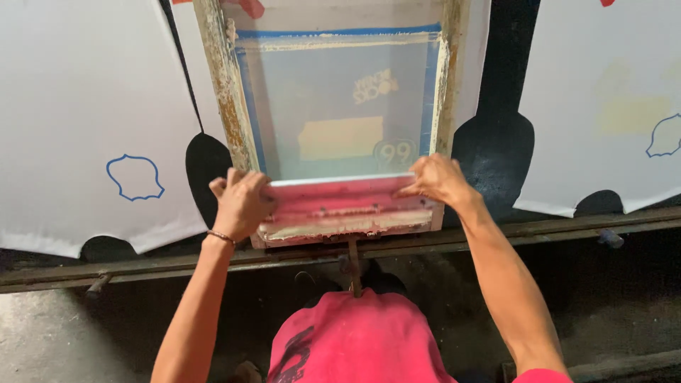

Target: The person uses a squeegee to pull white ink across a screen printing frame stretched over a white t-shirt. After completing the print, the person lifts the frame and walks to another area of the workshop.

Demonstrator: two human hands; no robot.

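Left hand (240, 204) and right hand (438, 180) each curl closed on an end of the pink-stained squeegee (340, 202), at the near edge of the wooden-framed screen (339, 106). Probably stiff, light, ink-slick; grip both ends.

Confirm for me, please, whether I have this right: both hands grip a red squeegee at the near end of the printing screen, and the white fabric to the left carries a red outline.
Not quite: the outline on the white fabric to the left is blue, not red, as the head view shows. The rest holds: the left hand and right hand both grip the red squeegee at the near end of the printing screen.
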